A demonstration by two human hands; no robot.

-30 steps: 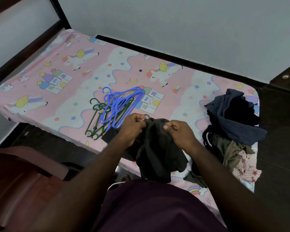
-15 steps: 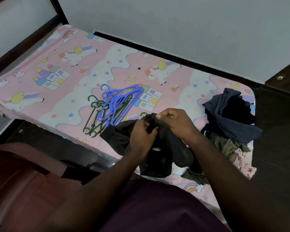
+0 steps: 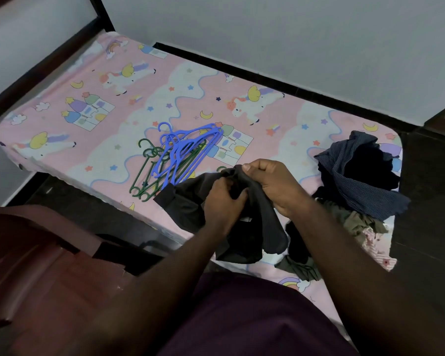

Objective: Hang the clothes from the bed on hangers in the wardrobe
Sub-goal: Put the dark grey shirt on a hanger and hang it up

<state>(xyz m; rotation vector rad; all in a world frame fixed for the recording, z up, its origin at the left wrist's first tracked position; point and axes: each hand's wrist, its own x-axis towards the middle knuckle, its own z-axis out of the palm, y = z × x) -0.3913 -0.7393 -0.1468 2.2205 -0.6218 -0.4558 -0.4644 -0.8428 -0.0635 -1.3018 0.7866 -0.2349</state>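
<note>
Two hands grip one dark garment over the near edge of the bed
Left hand and right hand clutch bunched folds; so crumpled, it could snag or slip off the hangers just beside it

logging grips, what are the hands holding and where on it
The black garment: right hand pinches its bunched top edge, left hand grips the fabric just below.
</note>
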